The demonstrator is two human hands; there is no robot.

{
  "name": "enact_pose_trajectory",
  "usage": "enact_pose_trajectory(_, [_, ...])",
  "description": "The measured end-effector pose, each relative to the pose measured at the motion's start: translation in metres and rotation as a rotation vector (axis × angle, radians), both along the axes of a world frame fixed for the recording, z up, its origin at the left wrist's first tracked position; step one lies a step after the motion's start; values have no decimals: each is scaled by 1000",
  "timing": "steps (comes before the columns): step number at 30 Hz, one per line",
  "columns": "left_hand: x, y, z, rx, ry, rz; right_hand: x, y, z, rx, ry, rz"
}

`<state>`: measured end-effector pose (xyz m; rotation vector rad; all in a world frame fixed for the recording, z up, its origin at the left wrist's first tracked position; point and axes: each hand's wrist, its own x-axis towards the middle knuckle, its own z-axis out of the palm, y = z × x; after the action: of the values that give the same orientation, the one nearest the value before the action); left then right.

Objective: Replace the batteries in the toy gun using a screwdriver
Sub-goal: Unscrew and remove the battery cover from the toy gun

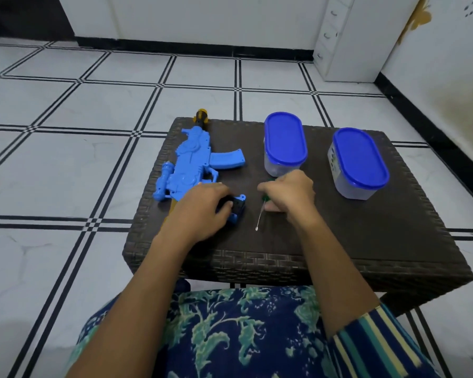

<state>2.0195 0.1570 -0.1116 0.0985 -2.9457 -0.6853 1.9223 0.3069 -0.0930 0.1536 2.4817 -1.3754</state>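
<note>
The toy gun (191,162) is bright blue plastic with a yellow-and-black muzzle tip, and it lies flat on the dark woven surface (339,241). The left hand (202,205) rests palm down on the gun's near end, its fingers (225,208) curled round the black-and-blue grip. Just right of the gun, the right hand (290,192) pinches a green-handled screwdriver (260,216), its thin shaft slanting toward the person.

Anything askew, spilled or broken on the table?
Nothing spilled or broken. One oddity: the blue plastic toy gun lies diagonally, its yellow-and-black muzzle tip poking past the far edge of the dark woven table. Both blue-lidded clear plastic tubs stand upright, lids on.
</note>
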Motion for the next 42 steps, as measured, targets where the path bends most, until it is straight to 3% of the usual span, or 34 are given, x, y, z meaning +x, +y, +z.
enact_pose_trajectory(6, [-2, -2, 7, 48, -46, 17, 9, -2, 17, -532, 178, 30])
enact_pose_trajectory(9, [1, -5, 11, 54, -92, 9, 10, -3, 17, -683, 234, 66])
enact_pose_trajectory(28, [0, -13, 6, 20, -44, -46, 16, -10, 13, -473, 492, 345])
enact_pose_trajectory(42, [3, -14, 5, 78, -83, -44, 13, -8, 7, -526, 517, 415])
